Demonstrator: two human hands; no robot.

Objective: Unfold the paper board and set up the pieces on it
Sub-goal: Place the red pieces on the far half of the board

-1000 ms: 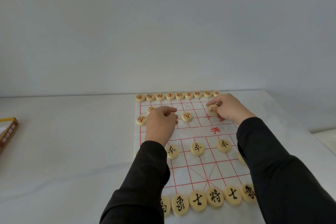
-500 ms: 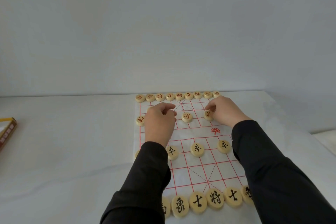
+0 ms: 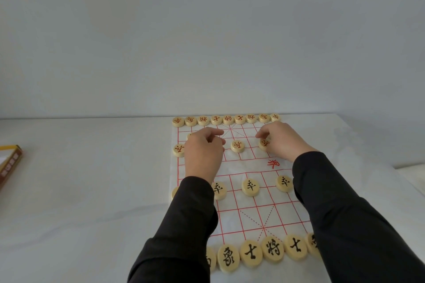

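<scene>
The paper board (image 3: 248, 211) lies unfolded on the white table, white with a red grid. Round wooden pieces stand on it: a far row with red characters (image 3: 226, 119) and a near row with black characters (image 3: 272, 248). Black pawns (image 3: 250, 187) sit in the near half. My right hand (image 3: 279, 140) rests over a red pawn (image 3: 264, 144) on the far right, fingertips touching it. My left hand (image 3: 204, 151) hovers curled over the far left part, hiding pieces beneath. Another red pawn (image 3: 237, 146) stands between the hands.
A yellow and brown box (image 3: 9, 165) lies at the table's left edge. A red pawn (image 3: 179, 150) sits at the board's left border. A plain grey wall rises behind the table. The table's right edge runs close to the board.
My right hand has drawn its red pawn down and slightly left onto the pawn row. My left hand has barely shifted.
</scene>
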